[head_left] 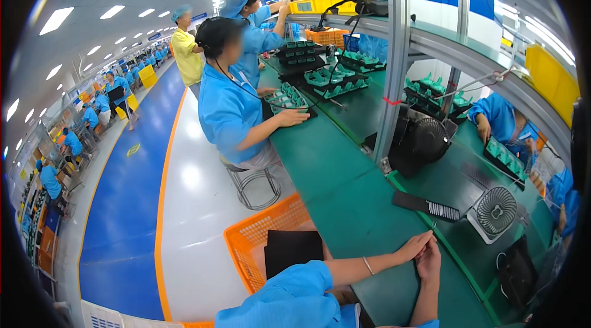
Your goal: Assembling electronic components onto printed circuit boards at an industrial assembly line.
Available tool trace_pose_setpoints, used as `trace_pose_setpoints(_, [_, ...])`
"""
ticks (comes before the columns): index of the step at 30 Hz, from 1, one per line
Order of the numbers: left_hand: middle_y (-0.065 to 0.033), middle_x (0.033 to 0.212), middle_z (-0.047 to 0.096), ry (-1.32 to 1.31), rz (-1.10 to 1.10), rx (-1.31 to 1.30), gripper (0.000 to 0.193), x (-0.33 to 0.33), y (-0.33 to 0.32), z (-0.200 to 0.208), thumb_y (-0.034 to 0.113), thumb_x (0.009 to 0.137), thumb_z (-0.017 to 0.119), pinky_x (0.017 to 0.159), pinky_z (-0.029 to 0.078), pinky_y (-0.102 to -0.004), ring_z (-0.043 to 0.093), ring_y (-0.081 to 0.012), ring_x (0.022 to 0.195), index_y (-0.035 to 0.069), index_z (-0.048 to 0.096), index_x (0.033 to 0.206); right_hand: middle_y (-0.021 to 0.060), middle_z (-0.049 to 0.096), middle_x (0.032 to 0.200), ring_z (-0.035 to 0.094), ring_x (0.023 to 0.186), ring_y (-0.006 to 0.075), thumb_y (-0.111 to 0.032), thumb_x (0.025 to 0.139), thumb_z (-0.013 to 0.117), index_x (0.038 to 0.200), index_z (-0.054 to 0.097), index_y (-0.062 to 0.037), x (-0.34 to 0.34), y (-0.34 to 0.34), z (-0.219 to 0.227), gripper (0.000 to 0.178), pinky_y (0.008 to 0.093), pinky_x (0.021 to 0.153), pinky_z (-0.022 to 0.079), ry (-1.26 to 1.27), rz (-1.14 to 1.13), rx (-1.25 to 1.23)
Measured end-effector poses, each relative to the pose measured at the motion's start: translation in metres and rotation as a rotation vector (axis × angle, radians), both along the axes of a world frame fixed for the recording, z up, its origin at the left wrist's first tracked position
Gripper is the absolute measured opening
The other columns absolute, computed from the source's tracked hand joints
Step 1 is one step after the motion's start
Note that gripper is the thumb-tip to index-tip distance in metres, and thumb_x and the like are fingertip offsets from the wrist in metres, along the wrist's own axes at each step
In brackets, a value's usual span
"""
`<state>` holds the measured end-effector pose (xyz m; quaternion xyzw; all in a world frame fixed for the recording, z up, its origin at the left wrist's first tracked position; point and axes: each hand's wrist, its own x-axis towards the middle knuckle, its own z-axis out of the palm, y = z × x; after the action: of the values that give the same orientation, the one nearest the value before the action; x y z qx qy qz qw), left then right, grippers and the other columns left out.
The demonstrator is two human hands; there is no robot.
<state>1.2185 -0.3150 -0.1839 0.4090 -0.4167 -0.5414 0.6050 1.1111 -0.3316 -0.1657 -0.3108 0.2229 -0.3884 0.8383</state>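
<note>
My left hand [414, 247], with a bracelet on its wrist, meets my right hand [429, 259] over the green tabletop [363, 220]. The fingers of both are drawn together and pressed close. A tiny thin tip shows just above the fingertips; what they hold, if anything, is too small to name. Beyond the hands lies a black strip with a row of white marks [425, 205]. A small white desk fan with a grey grille [496, 211] is to the right of it.
An orange crate [246, 260] holding dark sheets [292, 253] stands left of the table. Further up, a seated co-worker in blue [231, 112] handles a tray of green parts [288, 97]. A metal post [394, 63], a black fan [428, 140] and a black bag [517, 272] are nearby.
</note>
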Motion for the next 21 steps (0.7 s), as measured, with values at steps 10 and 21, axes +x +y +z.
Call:
trace_pose_setpoints(10, [0.0053, 0.065, 0.042, -0.008, 0.006, -0.021, 0.049, -0.001, -0.005, -0.008, 0.047, 0.102, 0.033, 0.048, 0.030, -0.0217, 0.038, -0.0053, 0.057, 0.008, 0.061, 0.107, -0.0037, 0.054, 0.073, 0.053, 0.065, 0.0085, -0.024, 0.098, 0.049, 0.102, 0.055, -0.0132, 0.004, 0.004, 0.008, 0.013, 0.0227, 0.058, 0.044, 0.015, 0.001, -0.058])
trace_pose_setpoints(21, [-0.0077, 0.108, 0.063, 0.044, 0.247, -0.163, 0.046, 0.014, 0.018, 0.004, 0.029, 0.099, 0.053, 0.074, 0.051, -0.0269, 0.062, -0.0140, 0.083, 0.003, 0.044, 0.135, 0.0004, 0.052, 0.073, 0.050, 0.066, 0.0127, -0.025, 0.097, 0.052, 0.098, 0.055, -0.0088, -0.004, -0.005, -0.005, 0.016, 0.0268, 0.061, 0.042, -0.008, 0.030, 0.000])
